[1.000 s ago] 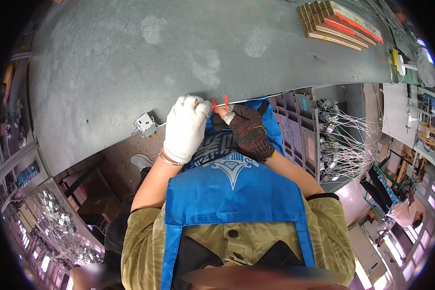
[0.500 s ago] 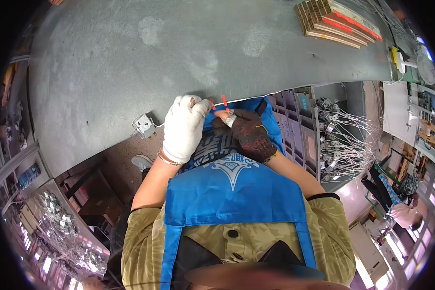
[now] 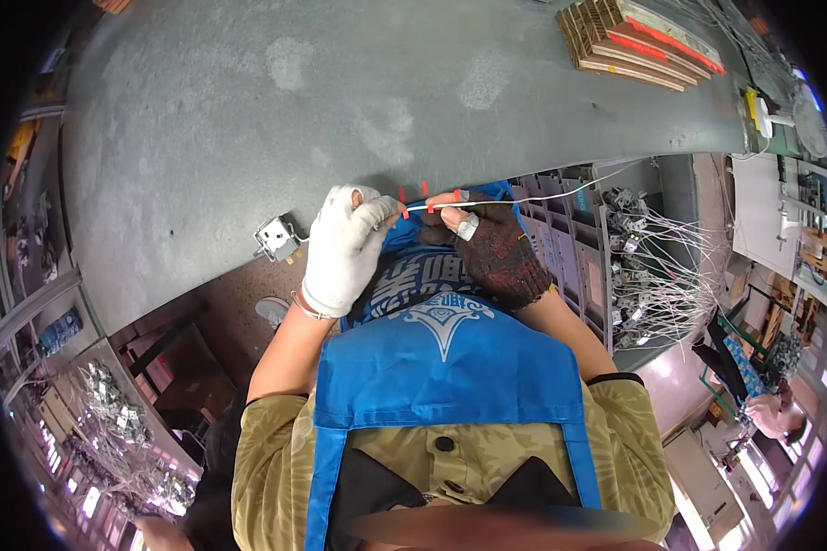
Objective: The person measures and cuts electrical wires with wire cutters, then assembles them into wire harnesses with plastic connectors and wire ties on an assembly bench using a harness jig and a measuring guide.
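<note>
A thin white wire runs between my hands along the near edge of the table. My left hand, in a white glove, pinches it at its left stretch. My right hand, in a dark glove with bare fingertips and silver tape round one finger, closes on it further right. Small red strips mark the wire near my fingers, and two more red strips show on the table edge just beyond. Left of my left hand, a small metal switch-like part rests at the table edge, with a white lead going toward that hand.
A grey table spreads ahead, with stacked wooden boards at its far right. Many metal parts with trailing white wires hang on a rack to the right; similar parts are at lower left. A person is at far right.
My right hand has shifted right and a little nearer me. The wire now stretches out past it toward the right rack. My left hand has barely moved.
</note>
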